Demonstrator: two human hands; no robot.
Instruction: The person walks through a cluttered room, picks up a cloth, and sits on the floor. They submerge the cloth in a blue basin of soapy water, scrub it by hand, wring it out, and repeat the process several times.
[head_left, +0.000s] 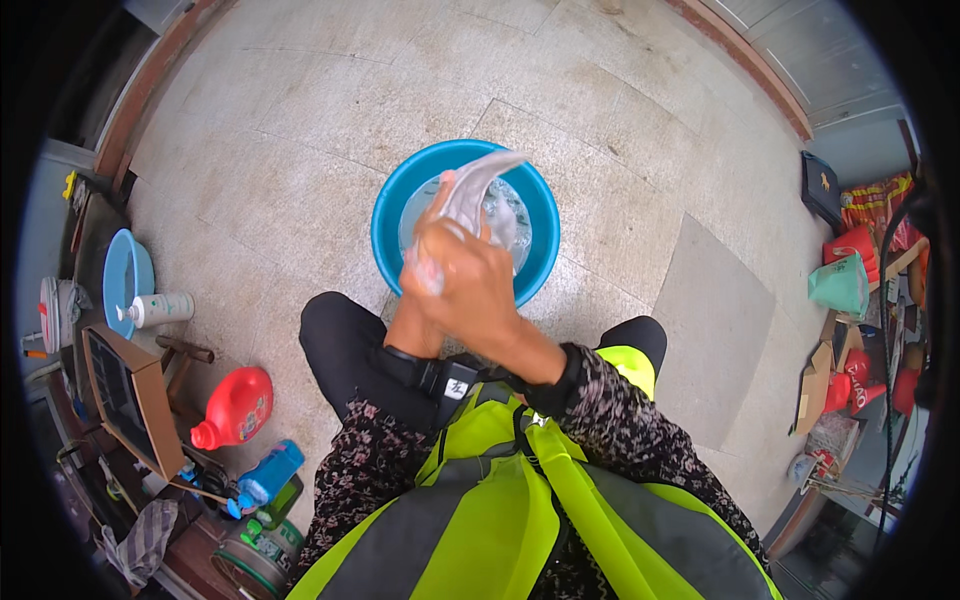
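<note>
A blue plastic basin (381, 232) stands on the floor in front of me, with soapy water (412, 210) and wet cloth inside. Over it I clasp a pale greyish wet cloth (474, 191) between both hands, its upper end curving out to the right. My right hand (476, 289) lies uppermost and grips the bunched cloth. Partly hidden beneath it, my left hand (427, 232) holds the same cloth, fingers pointing up along it. Suds (429, 274) cling to the skin. The hands look slightly blurred.
On the left are a light blue basin (112, 274), a white pump bottle (165, 309), a red detergent bottle (238, 405), a blue bottle (271, 472) and a cardboard box (150, 397). At right, bags (840, 286) and boxes (814, 386) line the wall. A grey floor patch (712, 330) lies nearby.
</note>
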